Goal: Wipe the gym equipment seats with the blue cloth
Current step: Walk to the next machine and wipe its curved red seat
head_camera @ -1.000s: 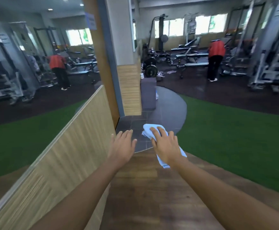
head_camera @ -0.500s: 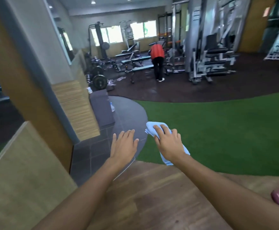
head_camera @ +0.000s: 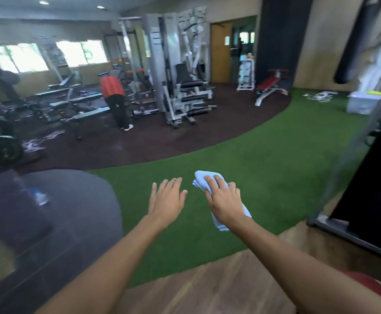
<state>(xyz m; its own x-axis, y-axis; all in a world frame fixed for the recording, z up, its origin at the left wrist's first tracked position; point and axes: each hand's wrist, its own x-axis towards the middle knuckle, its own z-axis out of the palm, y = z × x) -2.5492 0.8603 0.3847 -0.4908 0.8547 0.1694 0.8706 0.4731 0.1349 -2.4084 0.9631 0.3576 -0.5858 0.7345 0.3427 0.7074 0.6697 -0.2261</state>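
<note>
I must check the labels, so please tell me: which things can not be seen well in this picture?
Head view only:
- Cloth: middle hidden under the right hand.
- Bottle: blurred.
- Red thing: cut off by the edge.
- Bench seat: small and soft; whether clean, cannot tell.

Cloth [head_camera: 207, 181] under right hand [head_camera: 224, 202] — left hand [head_camera: 165, 201] beside (apart).
</note>
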